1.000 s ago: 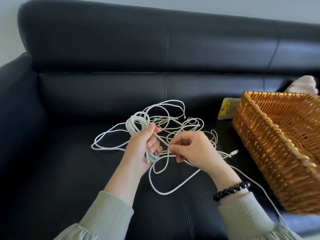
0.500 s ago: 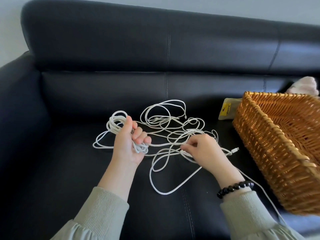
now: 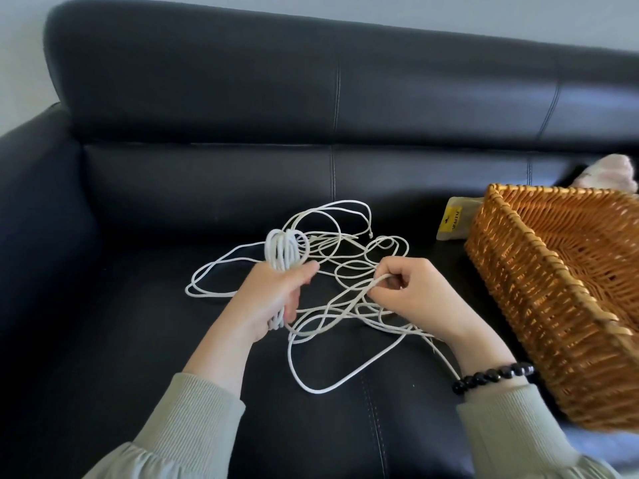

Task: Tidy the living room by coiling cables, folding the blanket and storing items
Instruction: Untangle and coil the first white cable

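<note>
White cable (image 3: 313, 387) beside the basket (image 3: 539, 305) — left hand (image 3: 273, 299) grips the coil (image 3: 285, 250), right hand (image 3: 411, 295) pinches 1 strand; best fed slack, untangled.

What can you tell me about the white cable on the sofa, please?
The white cable is thin, round and flexible. One part is wound into a tight coil gripped upright in the left hand; the right hand pinches a strand. The rest sprawls in loose tangled loops on the black sofa seat, a small plug end lying at the back.

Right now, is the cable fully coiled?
Partly. The left hand grips a small coil; the rest of the cable lies loose on the sofa.
</note>
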Demonstrator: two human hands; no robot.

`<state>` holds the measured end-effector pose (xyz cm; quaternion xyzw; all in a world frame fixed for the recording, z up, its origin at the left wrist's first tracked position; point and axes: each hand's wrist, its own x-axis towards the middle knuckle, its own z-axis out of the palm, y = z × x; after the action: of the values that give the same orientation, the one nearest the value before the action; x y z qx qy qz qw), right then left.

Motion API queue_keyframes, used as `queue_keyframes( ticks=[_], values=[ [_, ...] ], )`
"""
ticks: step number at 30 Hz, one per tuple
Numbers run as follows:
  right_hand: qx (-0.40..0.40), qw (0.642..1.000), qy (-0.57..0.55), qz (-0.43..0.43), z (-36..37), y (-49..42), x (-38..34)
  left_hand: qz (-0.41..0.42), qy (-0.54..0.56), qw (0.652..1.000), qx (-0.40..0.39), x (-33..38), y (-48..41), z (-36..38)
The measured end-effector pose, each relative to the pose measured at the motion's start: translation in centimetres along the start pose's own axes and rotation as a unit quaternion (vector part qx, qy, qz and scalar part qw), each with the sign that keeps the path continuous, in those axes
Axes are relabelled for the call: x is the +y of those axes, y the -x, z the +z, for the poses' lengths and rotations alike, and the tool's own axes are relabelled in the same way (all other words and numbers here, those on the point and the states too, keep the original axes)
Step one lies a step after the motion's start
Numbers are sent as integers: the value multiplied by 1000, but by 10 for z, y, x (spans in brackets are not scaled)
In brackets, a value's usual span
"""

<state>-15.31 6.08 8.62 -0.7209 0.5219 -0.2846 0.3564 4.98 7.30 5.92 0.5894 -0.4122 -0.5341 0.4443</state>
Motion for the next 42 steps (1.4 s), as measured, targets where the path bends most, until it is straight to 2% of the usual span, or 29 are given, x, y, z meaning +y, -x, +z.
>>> queue_keyframes(
  ticks=[3,5,8,11,14,21,26,29,35,42],
  values=[
    [-56,997,-55,-11,-7,3,0,-29,-3,985,-169,-3,3,-3],
    [-37,997,-64,-27,-9,3,1,-48,43,960,-271,-6,2,-4],
    [28,997,-56,-47,-6,1,0,-37,24,936,-349,-10,1,-1],
    [86,993,-57,-54,0,0,-6,-24,-93,935,-341,-11,5,11],
    [107,993,-40,-41,8,0,-8,-31,-175,927,-331,-13,10,22],
    [130,991,-21,-15,12,-2,-7,-42,-229,925,-301,-5,14,29],
    [146,989,-23,12,14,-3,-6,-42,-228,930,-287,-5,13,28],
    [158,987,-20,14,13,-5,-5,-30,-205,939,-276,-7,11,26],
    [176,984,-6,1,13,-6,-1,-21,-76,964,-252,-5,12,25],
    [183,982,-36,23,8,-9,3,-11,147,949,-278,-4,12,22]
  ],
)
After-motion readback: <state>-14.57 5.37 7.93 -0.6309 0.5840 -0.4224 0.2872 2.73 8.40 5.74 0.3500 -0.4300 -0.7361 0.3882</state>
